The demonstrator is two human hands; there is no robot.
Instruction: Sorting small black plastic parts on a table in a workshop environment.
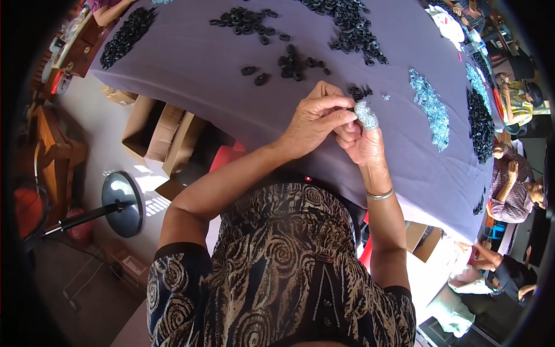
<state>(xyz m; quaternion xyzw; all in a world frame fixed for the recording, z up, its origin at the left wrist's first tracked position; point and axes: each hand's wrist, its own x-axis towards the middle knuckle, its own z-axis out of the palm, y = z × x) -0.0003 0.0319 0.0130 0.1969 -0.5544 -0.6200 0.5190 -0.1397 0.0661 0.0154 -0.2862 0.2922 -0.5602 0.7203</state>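
Observation:
My left hand (pixel 315 120) and my right hand (pixel 363 144) meet over the near edge of the cloth-covered table (pixel 191 63). The left thumb and fingers are pinched together against the right hand's tip. A pale, greyish wrapping (pixel 366 115) covers a digit of my right hand, whose other fingers curl in. Whatever lies between the fingertips is hidden or too small to name. Just beyond them sits a cluster of small black parts (pixel 359 92). To the right lies a long heap of tiny silvery pieces (pixel 429 110).
More small black oval parts (pixel 245 21) lie in heaps across the table, with a large black heap (pixel 128 38) at far left. Cardboard boxes (pixel 165 130) and a round-based black stand (pixel 122 203) are on the floor at left. Other people (pixel 517 184) sit along the right side.

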